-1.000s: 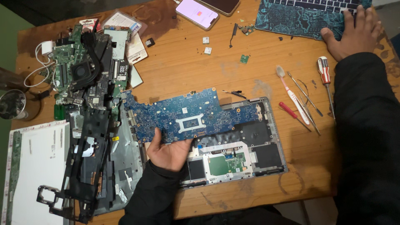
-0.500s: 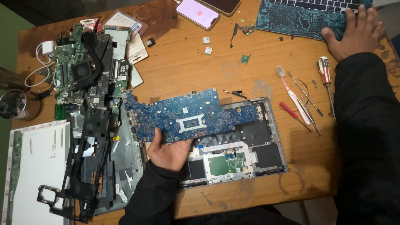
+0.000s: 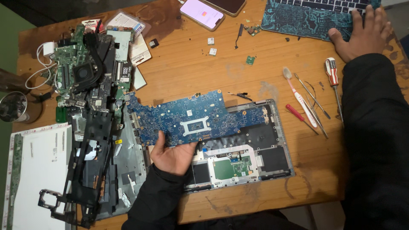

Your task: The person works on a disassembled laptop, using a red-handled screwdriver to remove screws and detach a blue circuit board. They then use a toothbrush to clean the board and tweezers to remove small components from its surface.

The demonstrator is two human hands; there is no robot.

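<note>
Blue and studded with solder points, the circuit board (image 3: 191, 119) is lying across the upper left part of the opened laptop base (image 3: 272, 145), and the left hand (image 3: 170, 155) is closing its grip on the board's lower edge, thumb on top and fingers underneath, probably so the populated face stays untouched. The left forearm is reaching up from below the board with the palm turned upward. The right hand (image 3: 362, 34) is resting flat, fingers spread and grip apart, on the patterned laptop (image 3: 306, 19) far to the upper right of the board, likely steadying it.
</note>
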